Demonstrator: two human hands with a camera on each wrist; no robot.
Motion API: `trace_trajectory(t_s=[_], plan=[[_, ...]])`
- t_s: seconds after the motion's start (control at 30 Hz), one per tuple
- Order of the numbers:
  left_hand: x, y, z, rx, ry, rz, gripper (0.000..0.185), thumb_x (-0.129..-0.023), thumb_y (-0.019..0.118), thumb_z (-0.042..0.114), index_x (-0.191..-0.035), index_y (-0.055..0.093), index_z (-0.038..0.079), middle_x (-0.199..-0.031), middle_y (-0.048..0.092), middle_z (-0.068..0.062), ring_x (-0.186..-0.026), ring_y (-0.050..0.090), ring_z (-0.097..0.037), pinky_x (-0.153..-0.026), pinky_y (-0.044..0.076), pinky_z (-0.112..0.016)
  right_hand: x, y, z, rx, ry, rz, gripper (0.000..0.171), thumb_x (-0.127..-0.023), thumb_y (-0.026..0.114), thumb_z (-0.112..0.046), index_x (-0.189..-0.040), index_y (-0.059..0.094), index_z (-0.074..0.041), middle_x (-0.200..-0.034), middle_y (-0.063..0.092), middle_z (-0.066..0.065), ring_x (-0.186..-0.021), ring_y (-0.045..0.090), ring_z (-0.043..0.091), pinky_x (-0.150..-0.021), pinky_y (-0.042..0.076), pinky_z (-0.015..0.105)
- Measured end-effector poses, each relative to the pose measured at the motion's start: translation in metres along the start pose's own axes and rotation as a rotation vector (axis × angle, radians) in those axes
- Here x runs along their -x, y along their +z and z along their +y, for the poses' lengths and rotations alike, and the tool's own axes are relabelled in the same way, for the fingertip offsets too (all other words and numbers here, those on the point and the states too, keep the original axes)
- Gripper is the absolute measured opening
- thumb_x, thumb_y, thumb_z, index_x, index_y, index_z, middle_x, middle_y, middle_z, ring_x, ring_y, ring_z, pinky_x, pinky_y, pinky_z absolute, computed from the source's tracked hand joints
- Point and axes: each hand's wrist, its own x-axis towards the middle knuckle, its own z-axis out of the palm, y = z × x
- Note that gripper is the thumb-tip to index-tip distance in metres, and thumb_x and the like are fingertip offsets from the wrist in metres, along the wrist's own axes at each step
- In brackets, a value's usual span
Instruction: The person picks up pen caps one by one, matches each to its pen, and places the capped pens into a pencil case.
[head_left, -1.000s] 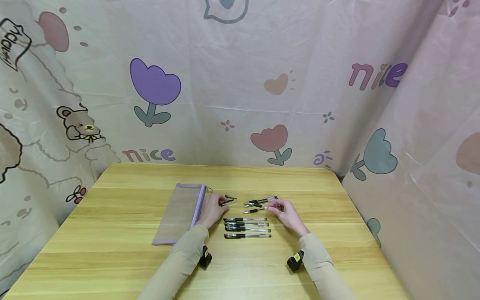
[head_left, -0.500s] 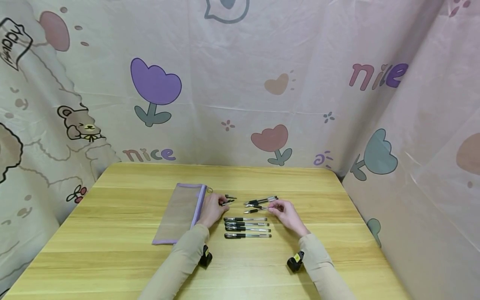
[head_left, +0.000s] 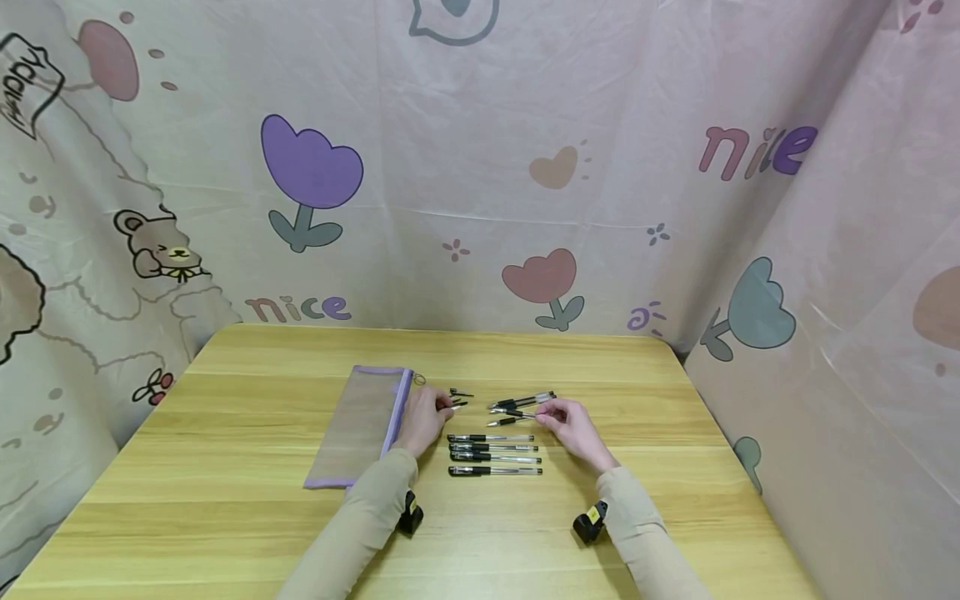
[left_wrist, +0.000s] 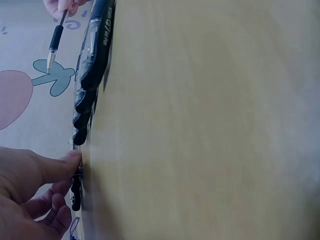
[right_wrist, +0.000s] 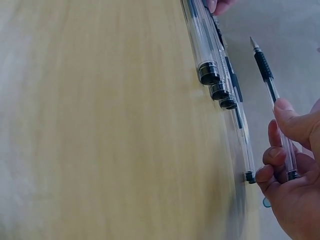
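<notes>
In the head view my right hand [head_left: 573, 429] holds an uncapped gel pen [right_wrist: 264, 66] above the table, its tip pointing left; the thumb and curled fingers grip its clear barrel. My left hand [head_left: 424, 419] is low over the table beside the pouch, with thumb and fingertips pinching a small black pen cap [head_left: 458, 404], partly hidden by the fingers. Another black cap [head_left: 461, 394] lies just beyond it. Uncapped pens [head_left: 512, 422] lie left of the right hand. Several capped black gel pens [head_left: 495, 472] lie in a row between the forearms.
A see-through mesh pouch [head_left: 352, 429] with a purple zipper edge lies left of the left hand. More pens [head_left: 528, 400] lie behind the right hand's pen. The wooden table [head_left: 225, 517] meets a patterned curtain [head_left: 450, 167] at the back and sides.
My left fingers have shifted slightly, and the cap they pinch has turned a little. The right hand keeps its place with the pen.
</notes>
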Motion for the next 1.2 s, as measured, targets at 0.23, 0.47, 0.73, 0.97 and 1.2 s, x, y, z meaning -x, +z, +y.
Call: trace_trajectory(t_s=[0.23,0.47,0.73,0.97,1.2], plan=[[0.0006,-0.0010,0.0007,-0.053,0.039,0.000,0.008,-0.080,0.081,0.001,-0.085,0.074,0.002,-0.084,0.071,-0.009,-0.082,0.064,-0.024,-0.080,0.054,-0.041,0.0009,0.0002,-0.0017,-0.003,-0.003,0.003,0.009,-0.092,0.069,-0.005,-0.100,0.072,-0.001,-0.093,0.071,0.010,-0.077,0.054,0.009,-0.067,0.046,0.018],[0.0016,-0.0020,0.0006,-0.086,0.067,-0.006,0.007,-0.080,0.080,0.000,-0.081,0.074,0.004,-0.084,0.071,-0.009,-0.084,0.064,-0.026,-0.082,0.054,-0.042,0.0018,-0.0010,-0.0027,-0.013,0.005,-0.003,0.010,-0.092,0.069,-0.005,-0.100,0.072,-0.001,-0.094,0.070,0.010,-0.077,0.054,0.011,-0.066,0.046,0.018],[0.0010,-0.0024,0.0017,-0.116,0.028,-0.030,0.004,-0.086,0.075,0.001,-0.083,0.074,0.004,-0.087,0.071,-0.010,-0.085,0.066,-0.026,-0.080,0.056,-0.042,0.0019,-0.0020,0.0001,-0.002,0.003,-0.001,0.010,-0.091,0.070,-0.005,-0.101,0.072,-0.003,-0.096,0.071,0.011,-0.079,0.056,0.009,-0.070,0.048,0.018],[0.0015,-0.0043,0.0040,-0.125,-0.039,-0.058,0.007,-0.092,0.070,0.005,-0.086,0.074,0.002,-0.090,0.073,-0.011,-0.083,0.066,-0.025,-0.078,0.057,-0.040,0.0027,-0.0032,-0.0009,0.000,-0.003,-0.001,0.010,-0.091,0.069,-0.005,-0.100,0.072,-0.002,-0.096,0.072,0.011,-0.079,0.057,0.009,-0.070,0.049,0.018],[0.0067,-0.0085,0.0053,-0.120,-0.060,-0.038,0.011,-0.097,0.063,0.008,-0.096,0.071,0.001,-0.092,0.072,-0.013,-0.085,0.066,-0.027,-0.081,0.056,-0.043,0.0035,-0.0035,-0.0026,0.000,-0.006,-0.005,0.010,-0.092,0.069,-0.006,-0.101,0.072,-0.002,-0.096,0.071,0.011,-0.077,0.055,0.008,-0.069,0.048,0.018]])
